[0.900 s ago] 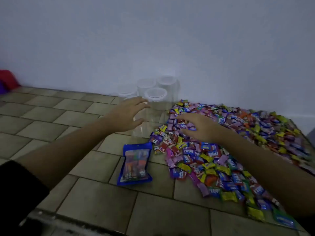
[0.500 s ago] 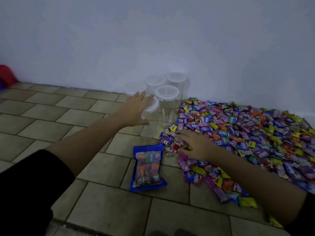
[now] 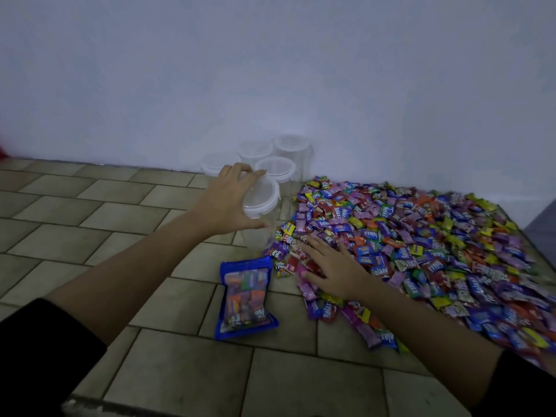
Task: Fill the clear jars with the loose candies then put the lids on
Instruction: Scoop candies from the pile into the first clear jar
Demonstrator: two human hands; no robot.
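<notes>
Faint clear jar in left hand

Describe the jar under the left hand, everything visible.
The jar is a clear, plastic-looking cylinder, seemingly empty, closed by a whitish translucent lid with rim tabs. It looks tipped, lid face toward the camera. The left hand grips it round the lid, fingers over the far rim, thumb at the near side. It is in front of four other lidded jars, at the left edge of the candy pile, beyond the blue pouch; whether its base touches the tiled floor is unclear.
</notes>
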